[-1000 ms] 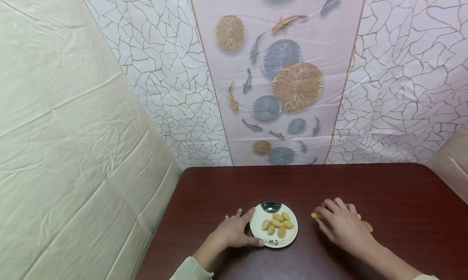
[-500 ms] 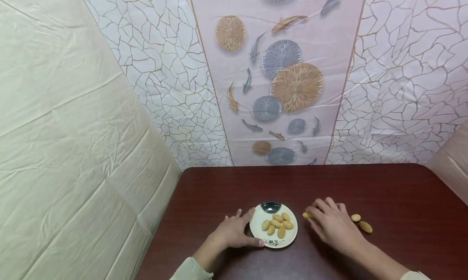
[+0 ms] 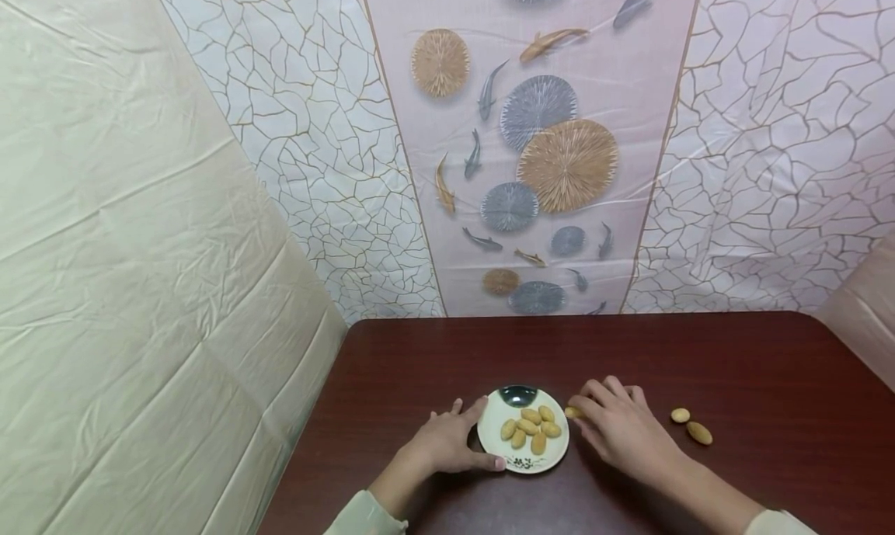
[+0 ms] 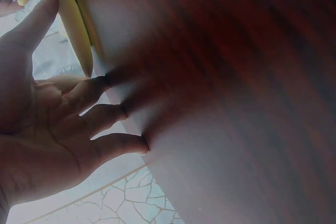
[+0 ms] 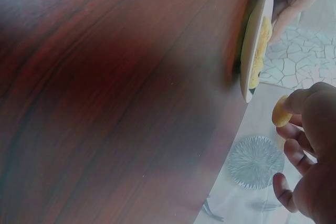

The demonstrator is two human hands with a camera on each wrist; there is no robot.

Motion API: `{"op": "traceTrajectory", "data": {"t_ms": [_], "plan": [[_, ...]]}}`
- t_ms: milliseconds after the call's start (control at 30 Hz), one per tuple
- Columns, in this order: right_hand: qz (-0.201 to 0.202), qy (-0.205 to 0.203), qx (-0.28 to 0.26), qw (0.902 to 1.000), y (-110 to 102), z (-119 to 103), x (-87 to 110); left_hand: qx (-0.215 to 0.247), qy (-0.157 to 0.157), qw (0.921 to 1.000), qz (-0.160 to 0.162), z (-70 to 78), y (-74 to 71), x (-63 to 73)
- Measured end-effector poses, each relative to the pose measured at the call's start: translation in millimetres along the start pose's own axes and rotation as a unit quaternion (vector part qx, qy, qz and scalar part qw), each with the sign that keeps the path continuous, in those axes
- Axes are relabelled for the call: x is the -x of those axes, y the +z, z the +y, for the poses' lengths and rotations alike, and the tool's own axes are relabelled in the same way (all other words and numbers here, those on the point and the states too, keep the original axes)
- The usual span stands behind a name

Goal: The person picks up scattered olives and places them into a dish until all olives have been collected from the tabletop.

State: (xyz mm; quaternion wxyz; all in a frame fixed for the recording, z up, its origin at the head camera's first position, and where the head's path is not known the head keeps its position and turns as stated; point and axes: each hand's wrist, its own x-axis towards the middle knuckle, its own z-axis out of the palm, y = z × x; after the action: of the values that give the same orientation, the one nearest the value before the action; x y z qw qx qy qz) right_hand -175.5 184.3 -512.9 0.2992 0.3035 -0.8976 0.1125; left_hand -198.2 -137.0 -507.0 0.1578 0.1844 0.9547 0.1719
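A round cream plate [image 3: 489, 434] with a dark green patch and a small floral print stands on the table, bearing several yellow oval pieces [image 3: 527, 426], nut- or fruit-like. My left hand [image 3: 447, 442] rests at its left rim, thumb and fingers spread and fairly straight. The left wrist view shows the thumb [image 4: 37, 22] against the rim and the other fingertips down on the tabletop. My right hand [image 3: 625, 434], just off the plate's right edge, pinches one more yellow oval piece [image 5: 282, 112] between thumb and fingers, raised over the table in the right wrist view.
Two loose oval pieces, a small pale one [image 3: 680, 415] and a longer brownish one [image 3: 699, 433], lie right of the right hand. The dark red wooden table [image 3: 433, 349] ends at a patterned cloth backdrop [image 3: 531, 232]. A plain cream cloth [image 3: 175, 286] hangs on the left.
My right hand has moved left toward the plate with the yellow oval piece, uncovering two loose pieces behind it. The left hand and plate have stayed in place.
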Motion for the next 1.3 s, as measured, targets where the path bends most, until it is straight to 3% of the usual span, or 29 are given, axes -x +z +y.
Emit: {"op": "traceTrajectory", "data": {"t_ms": [200, 667, 1300], "plan": [[-0.002, -0.024, -0.011, 0.9996, 3, -5, -2.6, 0.0, 0.0, 1.0, -0.001, 1.1, -1.4, 0.9], [-0.011, -0.039, -0.02, 0.999, 11, -20, -12.4, 0.0, 0.003, 1.0, 0.002, 0.3, -0.7, 1.0], [-0.041, -0.018, -0.031, 0.9985, 24, -26, -31.5, -0.006, -0.005, 1.0, -0.005, 0.1, 0.7, -2.1]]}}
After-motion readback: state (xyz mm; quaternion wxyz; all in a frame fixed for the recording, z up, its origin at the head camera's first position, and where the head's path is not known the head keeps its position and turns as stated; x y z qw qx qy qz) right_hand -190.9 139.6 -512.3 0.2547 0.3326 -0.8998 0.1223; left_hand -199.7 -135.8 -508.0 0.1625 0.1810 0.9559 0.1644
